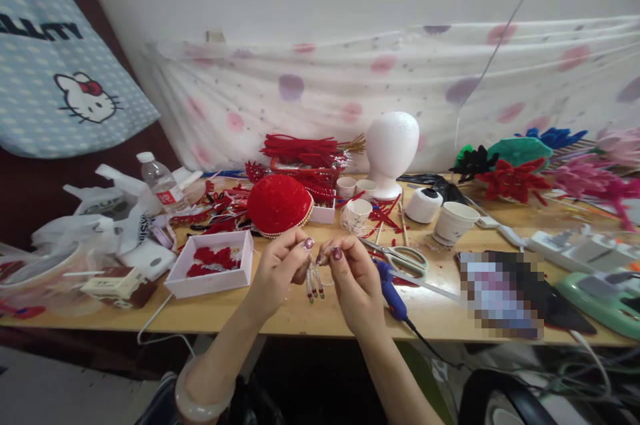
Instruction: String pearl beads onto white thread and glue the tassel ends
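Note:
Both hands meet over the front of the wooden table, with a beaded tassel dangling between them. My left hand pinches thumb against fingers at the tassel's upper left. On the other side my right hand pinches at its upper right. The tassel has several short strands of pale beads with dark red and greenish ends. What exactly sits between the fingertips is too small to make out. Just behind the hands is a red velvet cap edged with pearly beads. Left of them lies a white box holding red velvet pieces.
Scissors and a blue glue gun with a cord lie right of my right hand. Paper cups and a white foam head stand behind. A bottle and plastic bags are at left; a power strip is at right.

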The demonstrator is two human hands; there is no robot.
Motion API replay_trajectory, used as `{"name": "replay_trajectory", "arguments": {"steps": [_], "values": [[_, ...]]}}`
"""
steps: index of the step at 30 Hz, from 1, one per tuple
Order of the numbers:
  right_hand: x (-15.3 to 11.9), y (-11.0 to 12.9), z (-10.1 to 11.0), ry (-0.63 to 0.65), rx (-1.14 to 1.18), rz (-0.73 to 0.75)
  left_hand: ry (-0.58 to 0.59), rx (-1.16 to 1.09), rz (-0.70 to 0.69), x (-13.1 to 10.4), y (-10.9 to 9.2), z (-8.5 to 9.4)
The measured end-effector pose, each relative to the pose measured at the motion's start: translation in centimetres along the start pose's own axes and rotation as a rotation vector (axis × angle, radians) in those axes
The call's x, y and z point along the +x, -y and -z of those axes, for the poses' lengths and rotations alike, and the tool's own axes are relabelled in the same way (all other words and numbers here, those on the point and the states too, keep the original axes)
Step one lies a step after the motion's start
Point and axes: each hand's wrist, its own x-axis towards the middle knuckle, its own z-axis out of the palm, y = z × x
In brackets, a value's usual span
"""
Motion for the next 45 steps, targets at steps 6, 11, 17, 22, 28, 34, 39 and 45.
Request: {"name": "replay_trajectory", "arguments": {"steps": [6,11,17,22,28,34,39,45], "values": [[-0.3,-1.0,-0.1,-0.024,0.002,-0.11,0.02,0.125,-0.025,0.0,-0.7,1.0],[0.1,-1.4,-0.1,-0.004,-0.029,-0.176,0.024,0.142,0.008,0.4,-0.5,1.3],[0.3,-1.9,-0.2,0.014,-0.032,-0.195,0.016,0.117,0.041,0.8,0.1,1.5],[0.0,-2.7,0.2,0.02,0.002,-0.227,0.019,0.075,0.08,0.8,0.8,1.8],[-0.2,-3.6,0.7,0.037,0.036,-0.267,0.015,-0.008,0.147,0.8,1.5,2.1],[-0.1,-4.4,0.9,0.022,0.024,-0.275,-0.036,-0.124,0.229,1.2,2.6,2.0],[-0.2,-5.4,1.6,0.017,-0.033,-0.296,-0.142,-0.239,0.292,1.3,4.2,1.8],[-0.7,-5.7,1.9,0.014,-0.084,-0.355,-0.251,-0.304,0.338,1.3,6.1,1.9]]}}
